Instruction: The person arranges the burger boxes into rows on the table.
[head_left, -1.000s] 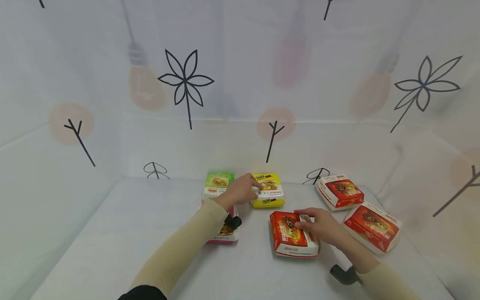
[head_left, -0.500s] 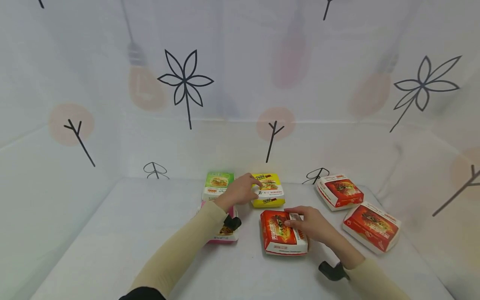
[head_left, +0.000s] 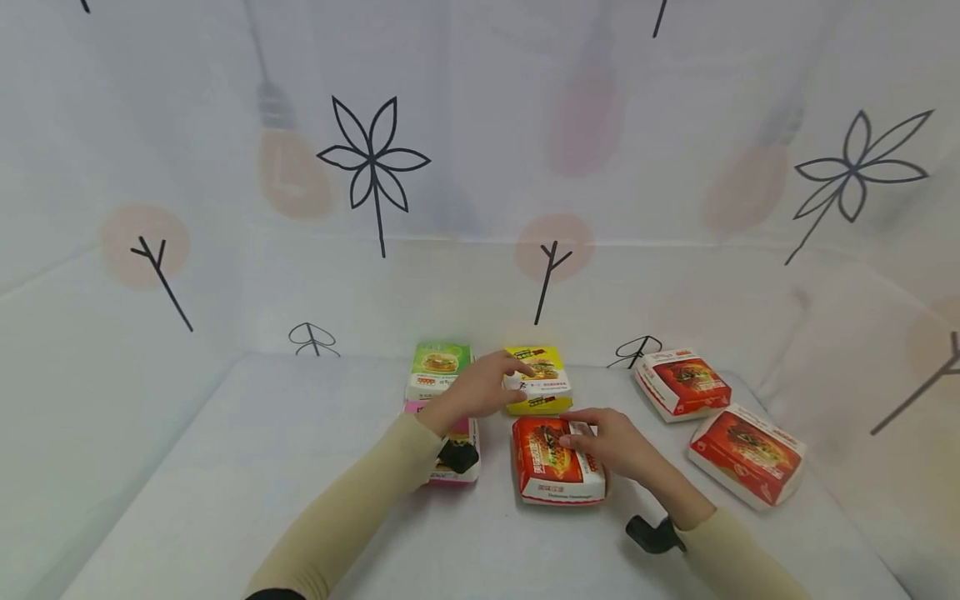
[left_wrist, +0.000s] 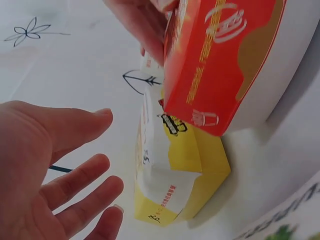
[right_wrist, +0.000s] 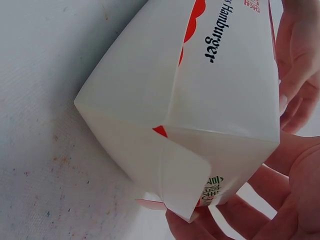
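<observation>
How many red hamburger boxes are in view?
3. One red hamburger box is held by the right hand; a second box lies at the back right of the table, a third box just in front of it. None appears hidden.

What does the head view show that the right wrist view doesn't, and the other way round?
Only the head view shows the yellow box, green box, pink box and two other red boxes.

Only the right wrist view shows the side flap and green lettering on the front red box.

Both show the right grip holding that box, plus the left grip.
</observation>
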